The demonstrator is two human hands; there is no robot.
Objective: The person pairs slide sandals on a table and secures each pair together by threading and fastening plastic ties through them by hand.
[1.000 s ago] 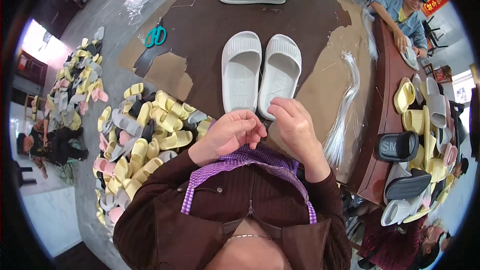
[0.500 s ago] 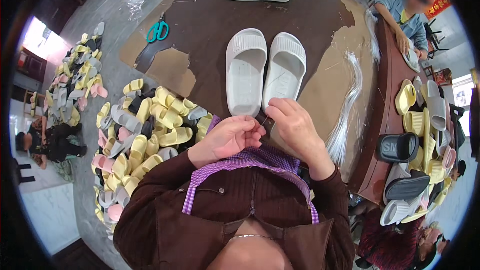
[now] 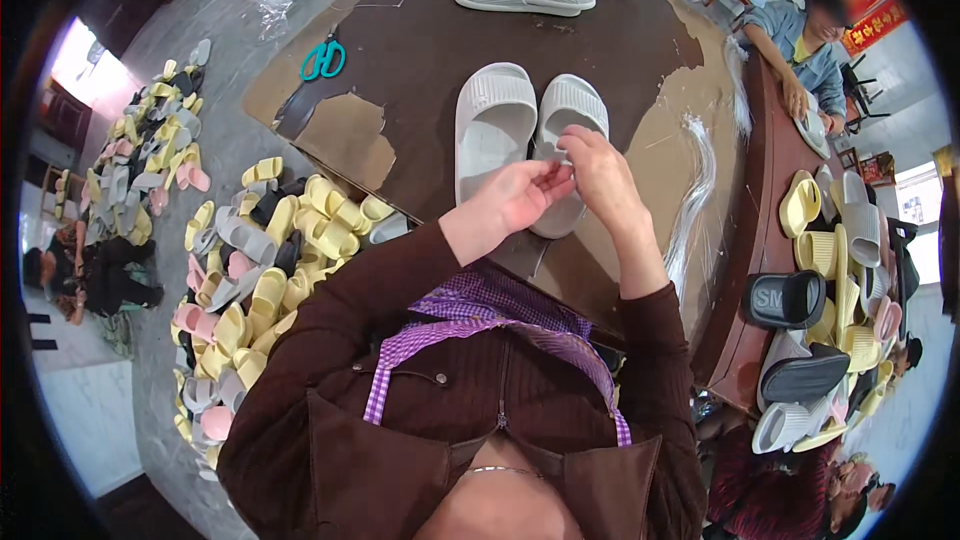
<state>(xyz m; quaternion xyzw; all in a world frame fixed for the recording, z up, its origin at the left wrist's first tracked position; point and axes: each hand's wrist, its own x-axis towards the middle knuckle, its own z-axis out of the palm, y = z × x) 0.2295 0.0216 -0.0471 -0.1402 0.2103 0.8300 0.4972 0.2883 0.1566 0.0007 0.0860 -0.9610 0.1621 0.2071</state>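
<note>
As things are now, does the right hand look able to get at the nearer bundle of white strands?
Probably yes: the bundle of white strands lies on the table, just to the right of the right hand, with nothing visible blocking it.

- The slippers (image 3: 486, 145) looked like dull plastic, with bumpy straps (image 3: 497, 91).
- The threads (image 3: 692, 185) looked smooth and shiny.
- The scissor handles (image 3: 324, 63) looked like plastic.
- The apron (image 3: 480, 292) was cloth.

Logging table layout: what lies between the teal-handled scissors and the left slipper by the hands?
In the head view, only the brown table covering shows between the scissors and that slipper.
</note>
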